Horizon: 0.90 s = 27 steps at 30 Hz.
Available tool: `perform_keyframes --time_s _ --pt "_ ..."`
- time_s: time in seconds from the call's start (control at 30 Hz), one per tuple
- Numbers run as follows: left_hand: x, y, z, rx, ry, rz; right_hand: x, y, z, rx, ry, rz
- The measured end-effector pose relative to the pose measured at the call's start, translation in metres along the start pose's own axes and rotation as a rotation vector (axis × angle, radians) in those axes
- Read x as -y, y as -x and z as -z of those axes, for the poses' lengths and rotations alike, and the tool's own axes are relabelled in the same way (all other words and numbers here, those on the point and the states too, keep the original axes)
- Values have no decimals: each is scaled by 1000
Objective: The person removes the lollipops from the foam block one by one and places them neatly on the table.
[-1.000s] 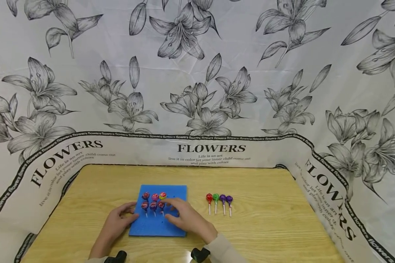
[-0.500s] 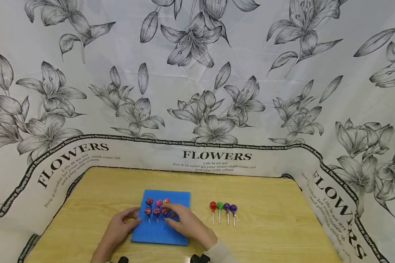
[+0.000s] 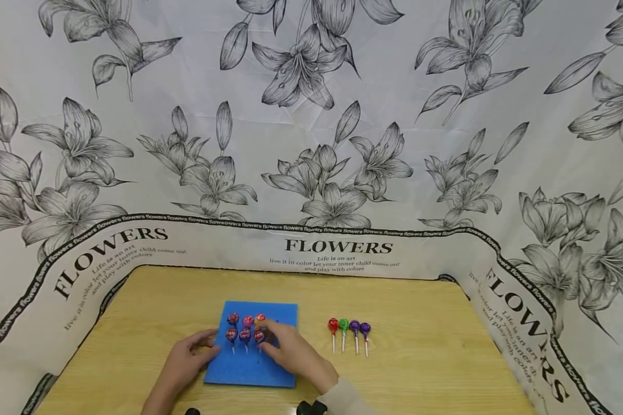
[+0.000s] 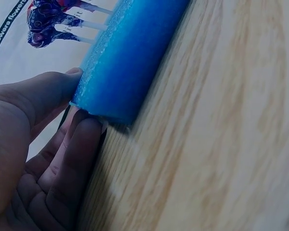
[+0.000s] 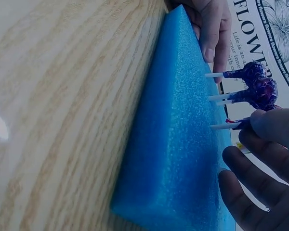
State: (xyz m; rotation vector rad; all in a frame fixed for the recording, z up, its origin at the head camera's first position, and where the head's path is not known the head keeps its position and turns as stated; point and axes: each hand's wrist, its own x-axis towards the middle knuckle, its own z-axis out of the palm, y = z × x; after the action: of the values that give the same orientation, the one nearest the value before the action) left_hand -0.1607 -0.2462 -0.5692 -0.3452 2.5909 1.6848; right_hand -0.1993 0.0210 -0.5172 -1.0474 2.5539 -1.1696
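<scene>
Here, 2 hands work at a blue foam block [image 3: 250,373] bearing 6 upright lollipops [image 3: 245,335].
From the head view, I see the block on a wooden table [image 3: 420,328], 4 loose lollipops [image 3: 344,324] lying to its right; the left hand [image 3: 188,355] is at its left edge. In my left wrist view, thumb and fingers grip that edge. In my right wrist view, the right hand [image 3: 293,349] pinches the near row's end lollipop [image 5: 230,126] between thumb and forefinger.

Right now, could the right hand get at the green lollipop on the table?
Probably yes, if the right hand releases the pinched lollipop on the blue foam block. The red lollipop lies beside the green lollipop on the hand's side, but nothing covers either.
</scene>
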Motion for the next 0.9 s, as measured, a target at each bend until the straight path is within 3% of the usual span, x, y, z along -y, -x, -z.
perform_keyframes --time_s 0.17,0.43,0.9 --pt "4 1 1 32 61 -22 0 2 -5 -33 13 -1" --pt "2 3 0 33 67 -28 0 3 -7 -62 52 16" --pt "4 3 0 32 75 -36 1 5 -9 -117 28 31"
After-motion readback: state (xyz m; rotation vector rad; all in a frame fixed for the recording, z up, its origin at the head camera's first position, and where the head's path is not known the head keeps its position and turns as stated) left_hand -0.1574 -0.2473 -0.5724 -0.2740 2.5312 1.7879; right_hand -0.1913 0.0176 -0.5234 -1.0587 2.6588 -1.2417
